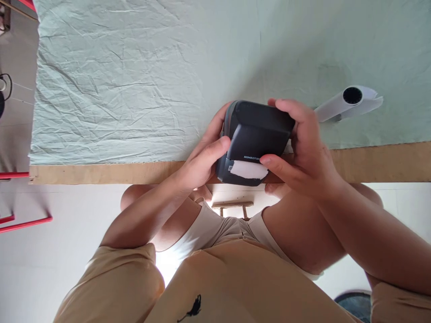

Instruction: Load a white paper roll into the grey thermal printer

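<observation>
A black label printer [261, 134] marked NIIMBOT is held between both hands, over the near edge of the table. White paper [249, 170] sticks out of its slot on the side toward me. My left hand [207, 154] grips the printer's left side, thumb on its front edge and fingers behind it. My right hand [308, 150] holds the right side, with fingers at the top corner and the thumb tip beside the paper slot. The parts of the fingers behind the printer are hidden.
A rolled sheet of white paper [350, 103] lies on the table to the right, its dark open end showing. Wrinkled pale green cloth [117, 89] covers the table, leaving a wooden front edge [101, 174] bare. Red metal bars [27, 224] stand at the lower left.
</observation>
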Tool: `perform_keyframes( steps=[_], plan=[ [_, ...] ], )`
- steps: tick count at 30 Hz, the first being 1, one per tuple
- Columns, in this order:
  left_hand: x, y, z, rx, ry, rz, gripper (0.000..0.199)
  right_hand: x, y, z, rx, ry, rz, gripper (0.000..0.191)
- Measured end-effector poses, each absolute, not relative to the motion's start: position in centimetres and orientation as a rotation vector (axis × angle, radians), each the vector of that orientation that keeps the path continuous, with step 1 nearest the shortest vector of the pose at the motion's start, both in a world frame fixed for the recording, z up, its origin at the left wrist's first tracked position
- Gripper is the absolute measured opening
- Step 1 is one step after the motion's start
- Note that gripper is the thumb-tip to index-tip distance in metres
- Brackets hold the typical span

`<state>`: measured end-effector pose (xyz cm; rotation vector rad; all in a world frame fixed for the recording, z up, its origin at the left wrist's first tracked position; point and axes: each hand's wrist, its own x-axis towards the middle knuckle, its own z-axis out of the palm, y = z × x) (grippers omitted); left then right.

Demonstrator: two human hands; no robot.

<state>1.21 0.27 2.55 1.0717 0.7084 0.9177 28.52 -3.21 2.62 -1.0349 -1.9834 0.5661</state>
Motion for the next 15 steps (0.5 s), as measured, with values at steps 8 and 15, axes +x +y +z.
perform_keyframes(
  steps=[8, 15],
  plan=[
    [1.7, 0.5, 2.7, 0.969, 0.735, 0.938, 0.057, 28.5, -4.1, 3.9, -1.160, -2.002, 0.562, 0.090],
    [2.3, -0.2, 2.4, 1.000, 0.777, 0.987, 0.077, 28.4, -3.3, 3.8, -1.048, -2.057, 0.538, 0.097]
  ],
)
